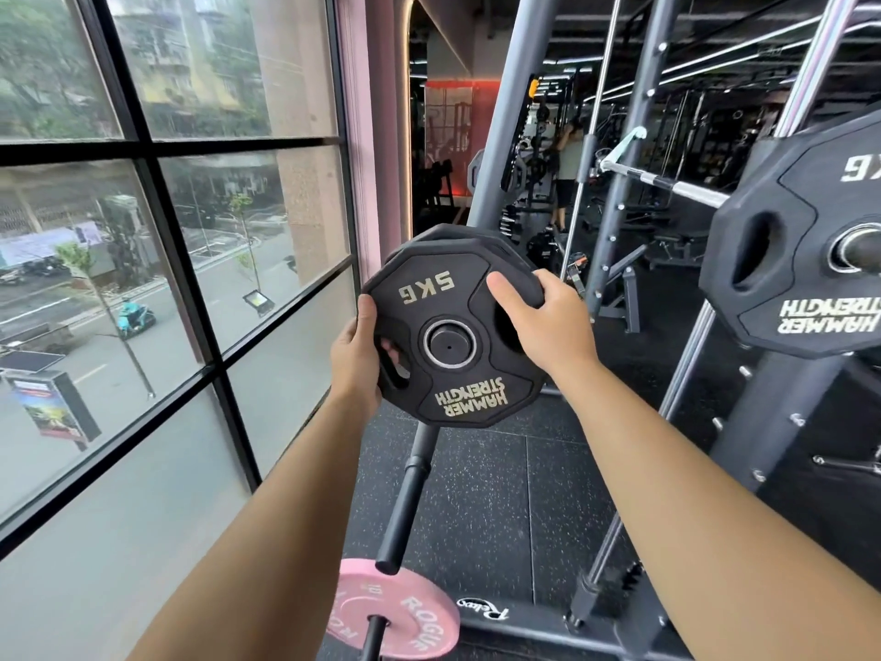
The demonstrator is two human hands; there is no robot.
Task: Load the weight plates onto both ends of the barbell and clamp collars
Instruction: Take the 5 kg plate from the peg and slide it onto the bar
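Speckled rubber flooring [481,479] underlies a matte, many-sided plate [476,374] gripped by left hand [355,362] and right hand [543,324].

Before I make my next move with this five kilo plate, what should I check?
1. Left hand grips the 5KG plate, fingers through its slot: ok.
2. Right hand grips the plate's upper right rim: ok.
3. Bar end shows in the centre hole: ok.
4. Plate flush against the second plate behind it: cannot tell.
5. Collar ready to clamp: not ok, none in view.
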